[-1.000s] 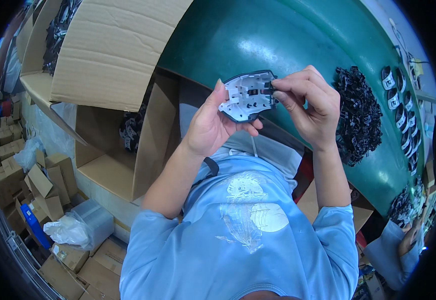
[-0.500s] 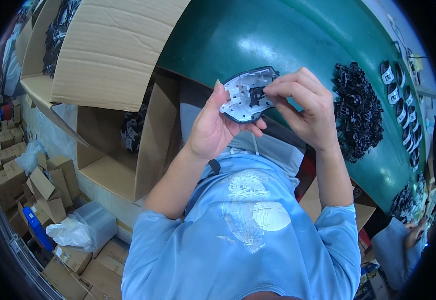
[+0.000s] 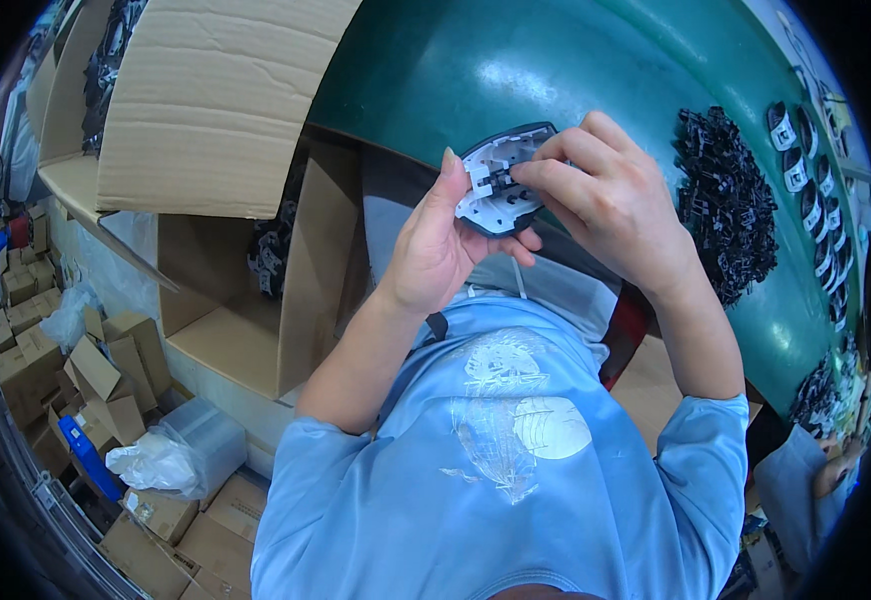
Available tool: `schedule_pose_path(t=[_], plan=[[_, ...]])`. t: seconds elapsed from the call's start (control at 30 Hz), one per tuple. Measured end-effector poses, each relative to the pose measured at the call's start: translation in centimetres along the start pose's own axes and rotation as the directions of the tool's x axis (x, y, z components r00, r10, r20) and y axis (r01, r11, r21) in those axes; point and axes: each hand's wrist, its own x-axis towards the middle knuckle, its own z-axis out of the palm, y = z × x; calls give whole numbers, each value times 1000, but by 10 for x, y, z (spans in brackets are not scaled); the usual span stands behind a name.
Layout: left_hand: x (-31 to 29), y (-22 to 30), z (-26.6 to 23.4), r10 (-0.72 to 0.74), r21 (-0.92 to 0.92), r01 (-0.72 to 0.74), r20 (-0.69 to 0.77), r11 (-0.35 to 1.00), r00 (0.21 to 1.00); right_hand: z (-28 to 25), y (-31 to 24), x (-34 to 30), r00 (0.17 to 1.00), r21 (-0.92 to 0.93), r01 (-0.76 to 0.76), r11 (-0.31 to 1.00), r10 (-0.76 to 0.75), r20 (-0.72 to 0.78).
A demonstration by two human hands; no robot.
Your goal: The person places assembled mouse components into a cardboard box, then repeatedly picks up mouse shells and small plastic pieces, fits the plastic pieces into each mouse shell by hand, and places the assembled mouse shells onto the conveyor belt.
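Observation:
In my left hand (image 3: 441, 235) rests a plastic housing (image 3: 501, 212), dark on the outside with a pale grey, ribbed inside facing up. My left thumb lies along its near-left rim and the fingers curl beneath it. The fingertips of my right hand (image 3: 616, 200) pinch at a small black plastic part (image 3: 502, 179) that sits in the middle of the housing. My right fingers partly cover that part and the housing's right side. Both hands are above my lap, by the near edge of the green table (image 3: 436, 90).
A heap of small black plastic parts (image 3: 726, 205) lies on the table to the right. Rows of similar housings (image 3: 794, 170) stand beyond it. Large cardboard boxes (image 3: 221, 100) are at the left, more boxes (image 3: 116, 375) below. Another person's sleeve (image 3: 791, 480) shows at lower right.
The small black part now lies lower in the middle of the housing, where it stood up before. My right hand has turned further over the housing; both hands shifted slightly right.

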Motion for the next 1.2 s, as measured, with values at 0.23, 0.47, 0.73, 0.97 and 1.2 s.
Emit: schedule_pose_path(t=[0.23, 0.47, 0.73, 0.97, 1.2], plan=[[3, 3, -1, -24, -28, 24, 14, 999, 1000, 0, 3, 0, 998, 3, -7, 1000, 7, -60], [6, -1, -4, -1, -54, 2, 11, 999, 1000, -4, 7, -4, 992, 118, -127, 985, 125, 23], [5, -3, -2, -28, 98, 33, -52, 995, 998, 3, 6, -10, 996, 17, -88, 996, 87, 15], [3, 8, -3, -113, 74, 115, -35, 991, 993, 2, 0, -7, 958, 416, -223, 882, 277, -74], [1, 13, 8, -9, 319, 46, -116, 947, 993, 8, -4, -12, 890, 661, -419, 622, 426, 163]])
